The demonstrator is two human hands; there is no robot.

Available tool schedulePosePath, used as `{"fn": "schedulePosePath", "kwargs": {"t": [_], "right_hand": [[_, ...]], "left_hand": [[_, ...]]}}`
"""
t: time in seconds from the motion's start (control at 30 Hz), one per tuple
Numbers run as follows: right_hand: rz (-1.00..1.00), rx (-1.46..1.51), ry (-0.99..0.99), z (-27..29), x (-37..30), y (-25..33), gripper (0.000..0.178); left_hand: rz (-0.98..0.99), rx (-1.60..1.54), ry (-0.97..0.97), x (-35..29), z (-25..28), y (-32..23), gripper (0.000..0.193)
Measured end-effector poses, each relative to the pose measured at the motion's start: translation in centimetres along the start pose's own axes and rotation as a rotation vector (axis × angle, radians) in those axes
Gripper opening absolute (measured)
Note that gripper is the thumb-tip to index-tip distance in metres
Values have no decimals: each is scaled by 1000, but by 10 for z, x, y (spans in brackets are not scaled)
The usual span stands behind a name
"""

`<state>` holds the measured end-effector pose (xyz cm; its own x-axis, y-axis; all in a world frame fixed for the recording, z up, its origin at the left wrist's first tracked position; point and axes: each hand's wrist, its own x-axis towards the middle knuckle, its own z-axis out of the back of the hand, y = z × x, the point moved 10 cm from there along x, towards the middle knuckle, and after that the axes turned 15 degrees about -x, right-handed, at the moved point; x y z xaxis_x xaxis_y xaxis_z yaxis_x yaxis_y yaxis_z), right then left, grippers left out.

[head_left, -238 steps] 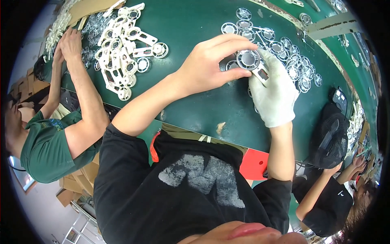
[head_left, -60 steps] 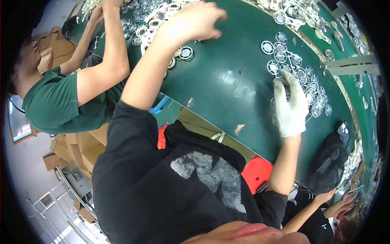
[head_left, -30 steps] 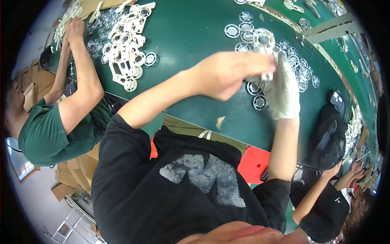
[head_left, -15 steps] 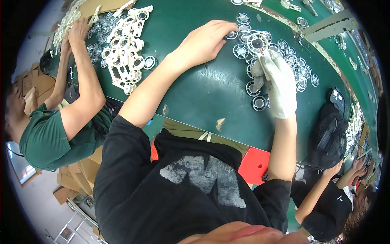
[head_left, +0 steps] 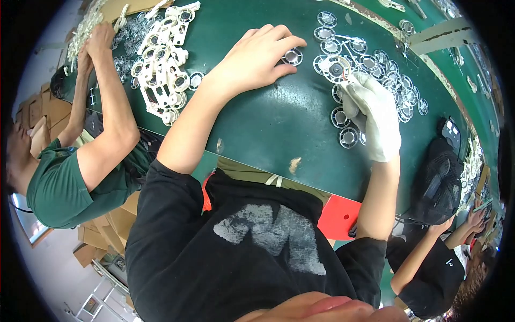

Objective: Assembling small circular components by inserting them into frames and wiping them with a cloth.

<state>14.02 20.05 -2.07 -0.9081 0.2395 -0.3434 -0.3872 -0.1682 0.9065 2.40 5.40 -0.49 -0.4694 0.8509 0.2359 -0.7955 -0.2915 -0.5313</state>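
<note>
Left hand (head_left: 257,56) lies flat on the green table (head_left: 279,129), fingers spread, fingertips on a ring (head_left: 292,56). Gloved right hand (head_left: 373,115) pinches a disc (head_left: 339,70), far right.

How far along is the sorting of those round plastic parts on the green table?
Done: loose round parts lie spread near the gloved right hand, though which are finished cannot be told. In hand: the right hand holds one ring, and the bare left hand touches a single part. Left: a pile of white joined frames sits further left on the table.
</note>
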Motion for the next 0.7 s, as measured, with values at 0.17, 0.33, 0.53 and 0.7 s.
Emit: {"fn": "schedulePosePath", "kwargs": {"t": [0.17, 0.33, 0.53, 0.7], "right_hand": [[19, 18, 0, -1, 0, -2, 21], [-18, -36, 1, 2, -3, 0, 22], [53, -260, 68, -6, -8, 14, 25], [79, -187, 36, -5, -7, 13, 24]], "left_hand": [[-108, -237, -216, 5, 26, -33, 49], [-297, -363, -328, -3, 37, -61, 58], [-326, -462, -321, -4, 23, -68, 59], [-314, -555, -293, 0, 21, -64, 56]]}}
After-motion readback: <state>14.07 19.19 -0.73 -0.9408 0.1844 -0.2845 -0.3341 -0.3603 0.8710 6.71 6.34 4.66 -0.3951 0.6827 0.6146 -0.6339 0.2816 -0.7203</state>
